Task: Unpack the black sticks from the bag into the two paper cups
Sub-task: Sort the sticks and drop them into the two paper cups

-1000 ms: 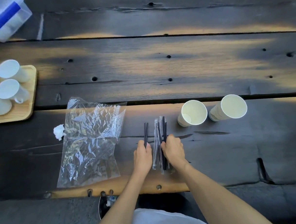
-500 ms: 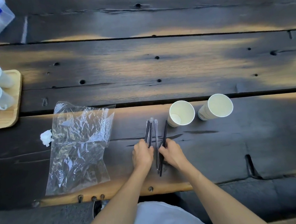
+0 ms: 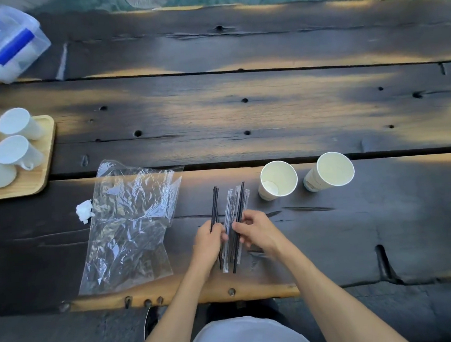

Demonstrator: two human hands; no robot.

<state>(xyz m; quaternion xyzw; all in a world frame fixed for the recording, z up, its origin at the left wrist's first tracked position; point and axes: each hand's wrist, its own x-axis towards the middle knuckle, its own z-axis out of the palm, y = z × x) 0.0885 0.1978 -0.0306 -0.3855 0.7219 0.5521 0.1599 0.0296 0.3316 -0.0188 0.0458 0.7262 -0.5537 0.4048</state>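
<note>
Several thin black sticks point(image 3: 237, 207), some in clear wrappers, lie in a bunch on the dark wooden table near its front edge. My left hand point(image 3: 209, 241) grips a few bare sticks point(image 3: 215, 203) at the bunch's left side. My right hand point(image 3: 255, 230) pinches sticks on the right side of the bunch. The crumpled clear plastic bag point(image 3: 132, 225) lies flat to the left, with nothing visible inside. Two white paper cups, the nearer one point(image 3: 277, 179) and the farther one point(image 3: 331, 170), stand to the right beyond the sticks with nothing in them.
A wooden tray point(image 3: 35, 181) with several white cups sits at the left edge. A clear plastic box point(image 3: 7, 44) with a blue part is at the far left corner. A small white paper scrap point(image 3: 85, 211) lies beside the bag.
Both hands have lifted and spread the sticks apart, the left hand separating a few bare sticks from the wrapped ones. The camera view has shifted slightly.
</note>
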